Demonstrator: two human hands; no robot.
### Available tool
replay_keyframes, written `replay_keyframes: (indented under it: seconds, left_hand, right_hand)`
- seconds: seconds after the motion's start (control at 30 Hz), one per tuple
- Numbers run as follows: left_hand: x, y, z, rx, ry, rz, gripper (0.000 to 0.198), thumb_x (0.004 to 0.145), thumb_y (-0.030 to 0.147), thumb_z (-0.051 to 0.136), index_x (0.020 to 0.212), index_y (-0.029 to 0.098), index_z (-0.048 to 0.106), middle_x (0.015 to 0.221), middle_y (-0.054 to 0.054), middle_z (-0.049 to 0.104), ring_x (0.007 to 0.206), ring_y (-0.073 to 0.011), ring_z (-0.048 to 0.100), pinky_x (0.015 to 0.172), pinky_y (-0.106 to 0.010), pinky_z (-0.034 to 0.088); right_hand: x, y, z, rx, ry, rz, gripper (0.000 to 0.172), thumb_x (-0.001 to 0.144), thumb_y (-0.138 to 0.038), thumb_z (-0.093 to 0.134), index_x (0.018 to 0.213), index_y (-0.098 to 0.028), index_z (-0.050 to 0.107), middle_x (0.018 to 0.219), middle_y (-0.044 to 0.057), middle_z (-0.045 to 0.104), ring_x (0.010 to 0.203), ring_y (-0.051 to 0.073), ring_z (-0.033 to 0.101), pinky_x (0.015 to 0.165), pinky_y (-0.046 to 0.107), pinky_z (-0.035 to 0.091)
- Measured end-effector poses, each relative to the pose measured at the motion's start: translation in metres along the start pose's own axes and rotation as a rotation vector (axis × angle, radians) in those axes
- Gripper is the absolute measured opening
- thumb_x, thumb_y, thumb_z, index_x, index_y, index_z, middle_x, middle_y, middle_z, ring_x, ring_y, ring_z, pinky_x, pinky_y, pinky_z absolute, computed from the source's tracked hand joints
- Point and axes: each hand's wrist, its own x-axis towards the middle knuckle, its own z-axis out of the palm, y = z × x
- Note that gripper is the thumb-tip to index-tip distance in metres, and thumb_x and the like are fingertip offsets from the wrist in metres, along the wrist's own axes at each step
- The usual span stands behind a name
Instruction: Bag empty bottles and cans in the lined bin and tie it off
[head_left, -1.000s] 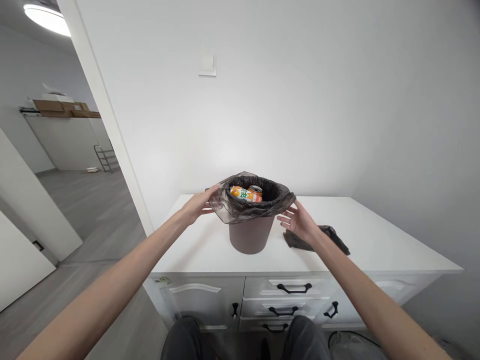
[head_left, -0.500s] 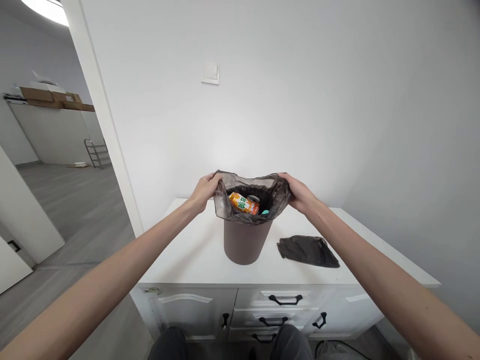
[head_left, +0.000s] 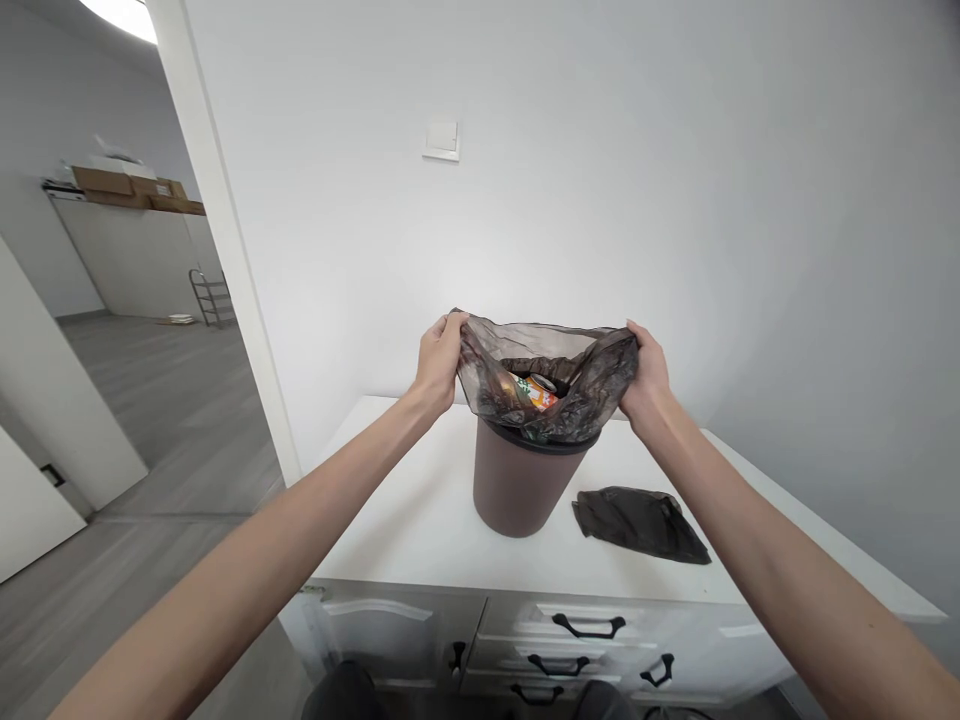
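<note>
A brown round bin [head_left: 519, 485] stands on the white cabinet top. Its thin dark bag [head_left: 592, 395] is pulled up above the rim, and part of the bin's black rim shows below it. My left hand [head_left: 439, 358] grips the bag's left edge, fingers closed. On the other side, my right hand [head_left: 646, 372] is closed on the bag's right edge. Inside the bag lies an orange and white can [head_left: 538, 392], partly covered by the plastic. A folded dark bag [head_left: 643, 523] lies flat to the right of the bin, touched by neither hand.
The cabinet [head_left: 420, 555] has black-handled drawers and doors in front. Behind it rises a white wall with a light switch [head_left: 442, 140]. Through a doorway at the left are cardboard boxes [head_left: 112, 186] and a metal rack [head_left: 211, 298]. My knees show at the bottom.
Both hands have risen and spread apart, stretching the bag's mouth wider and higher. The black rim has come into sight, and less of the can shows. The view has shifted slightly.
</note>
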Motion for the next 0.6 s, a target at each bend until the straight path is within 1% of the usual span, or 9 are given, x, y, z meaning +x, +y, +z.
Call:
replay_keyframes:
  seconds: [0.1, 0.17, 0.23, 0.3, 0.37, 0.4, 0.47, 0.57, 0.6]
  left_hand:
    - [0.001, 0.000, -0.004, 0.007, 0.009, -0.013, 0.018, 0.088, 0.025, 0.064, 0.072, 0.019, 0.062, 0.072, 0.002, 0.057, 0.071, -0.0134, 0.053, 0.065, -0.024, 0.043]
    - [-0.004, -0.001, -0.001, 0.045, -0.007, -0.004, 0.019, 0.088, 0.025, 0.067, 0.071, 0.019, 0.061, 0.071, 0.003, 0.057, 0.072, -0.0137, 0.054, 0.067, -0.024, 0.044]
    - [-0.014, -0.005, 0.006, 0.078, -0.078, 0.020, 0.018, 0.086, 0.027, 0.072, 0.073, 0.020, 0.062, 0.072, 0.003, 0.060, 0.075, -0.0153, 0.058, 0.071, -0.025, 0.046]
    - [-0.025, -0.011, 0.014, 0.101, -0.197, 0.028, 0.020, 0.084, 0.030, 0.077, 0.074, 0.020, 0.063, 0.071, 0.002, 0.061, 0.076, -0.0168, 0.060, 0.072, -0.026, 0.048]
    - [-0.032, -0.017, 0.022, 0.113, -0.311, 0.019, 0.021, 0.086, 0.031, 0.076, 0.073, 0.020, 0.063, 0.069, 0.002, 0.061, 0.072, -0.0162, 0.059, 0.069, -0.026, 0.047]
    - [-0.033, -0.020, 0.025, 0.112, -0.334, 0.016, 0.022, 0.088, 0.030, 0.074, 0.073, 0.020, 0.062, 0.068, 0.002, 0.060, 0.069, -0.0152, 0.058, 0.066, -0.026, 0.046]
    - [-0.027, -0.023, 0.027, 0.087, -0.295, 0.009, 0.024, 0.091, 0.027, 0.070, 0.071, 0.020, 0.060, 0.067, 0.003, 0.058, 0.064, -0.0128, 0.054, 0.063, -0.025, 0.043]
    - [-0.005, -0.028, 0.025, -0.049, -0.098, -0.081, 0.025, 0.089, 0.023, 0.072, 0.069, 0.020, 0.057, 0.065, 0.004, 0.055, 0.059, -0.0107, 0.052, 0.061, -0.024, 0.042]
    - [0.003, -0.030, 0.023, -0.102, -0.042, -0.121, 0.025, 0.089, 0.023, 0.072, 0.070, 0.020, 0.056, 0.066, 0.004, 0.056, 0.059, -0.0105, 0.053, 0.061, -0.024, 0.043]
  right_hand:
    - [0.007, -0.004, -0.002, 0.021, 0.018, -0.016, 0.030, 0.094, -0.042, 0.069, 0.075, -0.026, 0.052, 0.063, -0.003, 0.064, 0.056, 0.017, 0.067, 0.058, 0.031, 0.064]
    - [0.006, -0.002, 0.003, 0.024, 0.038, -0.002, 0.028, 0.095, -0.039, 0.069, 0.077, -0.026, 0.054, 0.064, -0.005, 0.064, 0.055, 0.016, 0.066, 0.059, 0.031, 0.064]
    - [-0.002, 0.003, 0.012, -0.008, 0.036, 0.024, 0.022, 0.095, -0.036, 0.071, 0.081, -0.024, 0.059, 0.068, -0.005, 0.068, 0.056, 0.015, 0.066, 0.060, 0.029, 0.064]
    - [-0.012, 0.009, 0.024, -0.097, -0.018, 0.028, 0.016, 0.094, -0.035, 0.074, 0.088, -0.022, 0.066, 0.075, -0.003, 0.073, 0.062, 0.016, 0.069, 0.062, 0.027, 0.064]
    - [-0.020, 0.012, 0.032, -0.197, -0.075, 0.014, 0.018, 0.092, -0.037, 0.077, 0.093, -0.020, 0.070, 0.082, -0.001, 0.076, 0.068, 0.017, 0.072, 0.063, 0.026, 0.063]
    - [-0.022, 0.012, 0.033, -0.227, -0.076, 0.008, 0.020, 0.092, -0.039, 0.078, 0.093, -0.020, 0.071, 0.084, 0.000, 0.077, 0.069, 0.017, 0.073, 0.063, 0.026, 0.063]
    - [-0.016, 0.010, 0.030, -0.237, -0.015, 0.008, 0.021, 0.094, -0.041, 0.074, 0.093, -0.020, 0.070, 0.083, 0.000, 0.076, 0.069, 0.017, 0.074, 0.063, 0.026, 0.064]
    - [0.010, 0.007, 0.012, -0.189, 0.126, 0.026, 0.020, 0.099, -0.039, 0.066, 0.088, -0.022, 0.065, 0.073, -0.001, 0.072, 0.062, 0.018, 0.070, 0.060, 0.029, 0.064]
    - [0.021, 0.007, 0.004, -0.173, 0.134, 0.025, 0.019, 0.099, -0.036, 0.064, 0.086, -0.023, 0.063, 0.069, -0.002, 0.069, 0.058, 0.017, 0.068, 0.058, 0.029, 0.063]
